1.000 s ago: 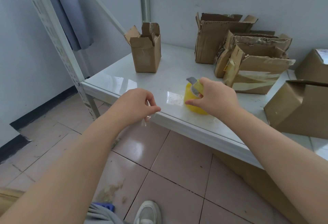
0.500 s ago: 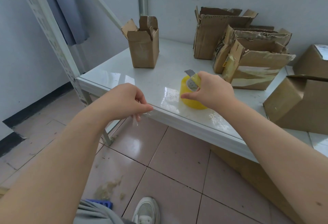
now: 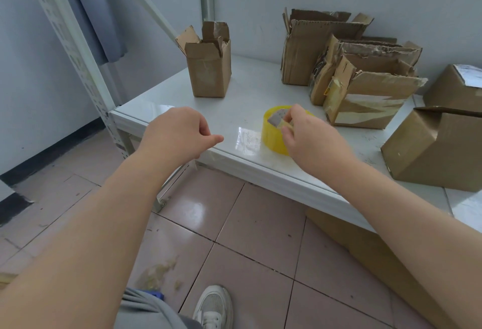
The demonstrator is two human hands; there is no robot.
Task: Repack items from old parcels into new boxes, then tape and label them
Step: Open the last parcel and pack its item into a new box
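A yellow tape roll lies flat near the front edge of the white shelf. My right hand pinches a small cutter with a grey blade and a yellowish handle, held at the roll's top rim. My left hand hovers over the shelf's front edge, left of the roll, fingers curled against the thumb. It seems to pinch a faint clear tape scrap that hangs below it. A small open cardboard box stands upright at the back left.
Torn old boxes are bunched at the back right against the wall. A larger brown box sits at the right and another labelled one behind it. A slanted shelf post rises at left. Flat cardboard lies under the shelf; tape scraps litter the floor.
My right hand lowered the cutter from above the roll down to its top rim. My left hand stayed pinched and shifted slightly right along the shelf edge.
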